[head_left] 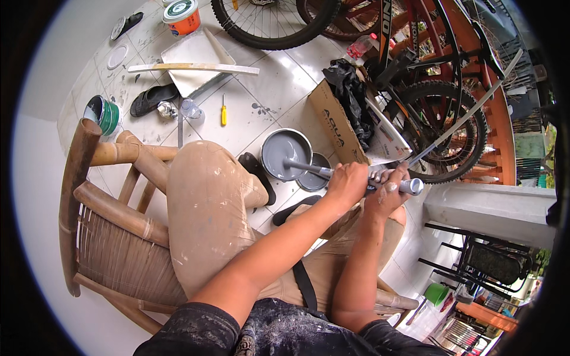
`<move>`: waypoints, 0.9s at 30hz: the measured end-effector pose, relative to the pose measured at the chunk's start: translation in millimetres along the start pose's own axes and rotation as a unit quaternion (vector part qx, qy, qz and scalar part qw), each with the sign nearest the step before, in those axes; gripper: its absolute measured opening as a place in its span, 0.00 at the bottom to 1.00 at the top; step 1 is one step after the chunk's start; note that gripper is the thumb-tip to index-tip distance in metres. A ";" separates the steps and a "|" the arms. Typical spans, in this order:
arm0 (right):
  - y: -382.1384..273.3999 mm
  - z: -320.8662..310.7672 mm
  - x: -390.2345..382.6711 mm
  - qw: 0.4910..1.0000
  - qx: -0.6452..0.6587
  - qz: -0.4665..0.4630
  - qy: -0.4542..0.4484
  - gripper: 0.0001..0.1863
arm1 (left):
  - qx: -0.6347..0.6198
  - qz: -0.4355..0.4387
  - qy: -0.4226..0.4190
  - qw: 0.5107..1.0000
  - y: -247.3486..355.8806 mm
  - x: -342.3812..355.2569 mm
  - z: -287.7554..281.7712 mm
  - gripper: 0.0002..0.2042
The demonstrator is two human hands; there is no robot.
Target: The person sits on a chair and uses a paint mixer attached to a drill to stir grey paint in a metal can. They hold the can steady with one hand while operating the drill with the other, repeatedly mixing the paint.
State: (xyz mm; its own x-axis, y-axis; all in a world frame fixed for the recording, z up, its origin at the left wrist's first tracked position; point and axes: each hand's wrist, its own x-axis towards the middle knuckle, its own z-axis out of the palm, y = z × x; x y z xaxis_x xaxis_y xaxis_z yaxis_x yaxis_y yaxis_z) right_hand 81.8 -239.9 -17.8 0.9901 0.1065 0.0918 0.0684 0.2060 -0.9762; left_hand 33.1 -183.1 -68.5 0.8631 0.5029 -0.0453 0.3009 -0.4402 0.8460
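A bucket of grey paint [287, 154] stands on the tiles in front of my knees. A grey tube [320, 171] slants up out of the paint, its paint-coated lower end dipping in. My left hand [349, 185] is closed round the tube. Just right of it, my right hand [386, 193], spotted with grey paint, is closed round the tube near its hollow upper end [414, 187]. A long thin pale pole [469, 113] runs from beside my right fingers to the upper right; whether they hold it too, I cannot tell. A bucket lid [314, 172] lies partly under the tube.
A cardboard box [335, 121] with black plastic stands beyond the bucket, before bicycles [439, 118]. On the floor are a yellow screwdriver [224, 114], a paint tray [199, 53] with a wooden strip across, a black sandal [153, 101] and a green can [110, 115]. My bamboo chair [122, 213] is underneath me.
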 end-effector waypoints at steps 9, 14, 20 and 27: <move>-4.2 3.7 -0.9 0.999 -0.011 -0.020 0.026 0.19 | -0.009 0.006 0.040 0.999 2.2 0.9 -1.9 0.05; -0.8 4.0 -0.9 0.997 -0.078 -0.003 0.001 0.21 | -0.015 0.008 0.050 0.999 -0.9 -1.8 -0.1 0.08; 6.7 -0.3 -5.1 0.999 -0.019 -0.010 0.025 0.22 | 0.007 0.047 0.094 0.994 -8.5 -2.0 5.8 0.05; 17.9 -2.8 -8.9 0.998 -0.043 0.023 0.036 0.20 | -0.002 -0.003 0.001 1.000 -22.7 -9.1 11.1 0.04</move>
State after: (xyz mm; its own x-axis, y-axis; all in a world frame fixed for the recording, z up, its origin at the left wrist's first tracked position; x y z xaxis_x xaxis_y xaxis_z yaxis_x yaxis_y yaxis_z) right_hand 74.6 -239.9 -36.6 0.9984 0.0439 0.0348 0.0294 0.1175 -0.9926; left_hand 22.9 -185.9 -93.2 0.8609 0.5064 -0.0491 0.3042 -0.4350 0.8475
